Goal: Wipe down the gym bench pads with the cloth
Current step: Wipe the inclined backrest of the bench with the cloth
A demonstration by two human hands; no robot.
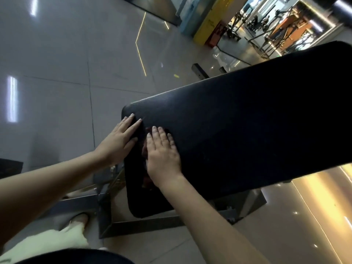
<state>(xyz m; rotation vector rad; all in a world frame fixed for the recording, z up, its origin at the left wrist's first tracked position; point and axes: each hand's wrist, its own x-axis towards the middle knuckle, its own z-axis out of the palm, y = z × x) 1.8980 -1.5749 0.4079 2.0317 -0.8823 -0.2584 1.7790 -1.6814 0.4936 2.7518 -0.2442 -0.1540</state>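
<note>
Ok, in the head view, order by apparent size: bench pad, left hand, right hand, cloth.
1. bench pad
2. left hand and right hand, about alike
3. cloth, mostly hidden under the right hand, so unsure

No text, label, brand or number can be read anywhere. The yellow pillar (211,20) far off in the background carries a few dark marks partway up its face, too small and blurred to make out as letters or figures. The red panel (216,35) standing just beside its foot shows dark shapes that are equally illegible
</note>
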